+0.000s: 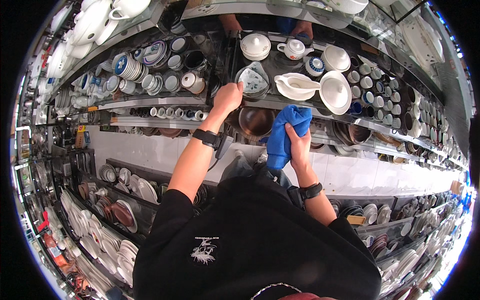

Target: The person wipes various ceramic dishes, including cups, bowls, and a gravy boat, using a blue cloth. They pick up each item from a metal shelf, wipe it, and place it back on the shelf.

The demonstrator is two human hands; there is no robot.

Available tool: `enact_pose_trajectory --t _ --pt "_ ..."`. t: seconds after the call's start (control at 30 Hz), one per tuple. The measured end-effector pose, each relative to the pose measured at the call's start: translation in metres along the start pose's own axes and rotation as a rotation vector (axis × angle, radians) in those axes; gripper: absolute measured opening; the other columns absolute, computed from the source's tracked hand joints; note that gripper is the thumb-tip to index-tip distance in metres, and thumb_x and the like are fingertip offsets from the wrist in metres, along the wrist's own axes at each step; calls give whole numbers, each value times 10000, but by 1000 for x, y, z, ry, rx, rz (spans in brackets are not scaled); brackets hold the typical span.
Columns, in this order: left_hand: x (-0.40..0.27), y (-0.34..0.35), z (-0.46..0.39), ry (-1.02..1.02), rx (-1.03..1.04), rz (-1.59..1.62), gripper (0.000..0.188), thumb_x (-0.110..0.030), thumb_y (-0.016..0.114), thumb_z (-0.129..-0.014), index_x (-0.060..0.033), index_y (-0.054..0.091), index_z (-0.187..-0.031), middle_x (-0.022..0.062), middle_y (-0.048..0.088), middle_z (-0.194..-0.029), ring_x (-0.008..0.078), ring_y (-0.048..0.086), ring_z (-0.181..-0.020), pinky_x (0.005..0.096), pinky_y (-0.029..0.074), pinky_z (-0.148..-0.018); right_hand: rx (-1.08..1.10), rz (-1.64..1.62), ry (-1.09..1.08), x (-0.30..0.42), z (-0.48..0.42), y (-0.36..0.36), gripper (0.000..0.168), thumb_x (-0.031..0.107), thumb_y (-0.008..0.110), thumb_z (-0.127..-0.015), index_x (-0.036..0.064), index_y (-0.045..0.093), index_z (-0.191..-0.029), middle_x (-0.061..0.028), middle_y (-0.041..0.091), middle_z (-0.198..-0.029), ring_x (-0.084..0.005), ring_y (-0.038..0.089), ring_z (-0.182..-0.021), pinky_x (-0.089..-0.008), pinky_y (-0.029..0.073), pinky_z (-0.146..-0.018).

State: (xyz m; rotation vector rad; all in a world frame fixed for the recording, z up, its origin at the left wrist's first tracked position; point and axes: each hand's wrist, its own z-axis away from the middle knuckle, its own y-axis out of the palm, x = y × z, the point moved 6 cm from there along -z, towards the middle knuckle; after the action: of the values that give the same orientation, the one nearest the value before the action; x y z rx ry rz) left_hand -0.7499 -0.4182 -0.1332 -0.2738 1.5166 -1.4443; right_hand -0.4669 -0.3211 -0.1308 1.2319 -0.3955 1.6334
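My left hand [228,98] is at the near left edge of a pear-shaped ceramic dish [253,78] with a leaf pattern, the thumb against its rim and the other fingers curled, partly hidden. The dish sits on a dark shelf [277,69], seemingly on top of similar dishes. A folded blue cloth [288,129] is bunched in my right hand [300,144], held in front of the shelf edge. Right of the dish stands a white gravy boat [296,86]. Behind it are a lidded floral bowl [255,47] and a small white teapot [295,49].
White lidded tureens [335,92] and rows of small cups [369,82] fill the shelf to the right. Stacked bowls [129,67] crowd the left section. A brown bowl [256,120] lies on the lower shelf. Glass shelving [240,7] overhangs above; more plates [144,191] stand behind me.
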Motion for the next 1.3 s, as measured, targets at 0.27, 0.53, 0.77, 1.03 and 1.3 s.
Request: enact_pose_trajectory --t 0.27,0.53,0.77,1.03,1.3 --pt "-6 -9 9 -5 -20 -132 605 -422 424 -1092 52 730 -876 292 719 -904 508 692 -904 594 546 -819 -10 6 7 -5 0 -6 438 120 790 -933 13 606 -1316 -103 718 -1193 -188 705 -1038 -339 580 -918" --pt "-9 -12 15 58 -128 -177 607 -456 466 -1080 16 737 -813 271 724 -838 468 717 -827 574 569 -731 -9 20 6 -10 0 -7 445 121 790 -935 10 601 -1323 -105 717 -1195 -187 703 -1039 -339 577 -924" --pt "-3 -10 17 22 -173 -150 655 -513 463 -1073 14 737 -798 277 718 -803 477 716 -804 572 570 -712 -6 20 19 -4 6 -2 437 108 784 -938 14 605 -1326 -105 719 -1197 -191 704 -1042 -341 578 -933" --pt "3 -10 19 -36 -140 -68 741 -571 375 -1089 14 751 -831 295 719 -837 495 713 -847 579 575 -761 -22 34 27 -8 4 -7 431 113 785 -939 17 603 -1318 -99 713 -1200 -190 701 -1042 -339 574 -933" --pt "14 -4 36 -134 -97 65 729 -585 346 -1093 1 747 -930 307 721 -899 512 696 -921 587 560 -816 17 -14 46 -7 6 -2 429 131 776 -952 21 597 -1325 -105 708 -1205 -192 698 -1050 -345 577 -937"
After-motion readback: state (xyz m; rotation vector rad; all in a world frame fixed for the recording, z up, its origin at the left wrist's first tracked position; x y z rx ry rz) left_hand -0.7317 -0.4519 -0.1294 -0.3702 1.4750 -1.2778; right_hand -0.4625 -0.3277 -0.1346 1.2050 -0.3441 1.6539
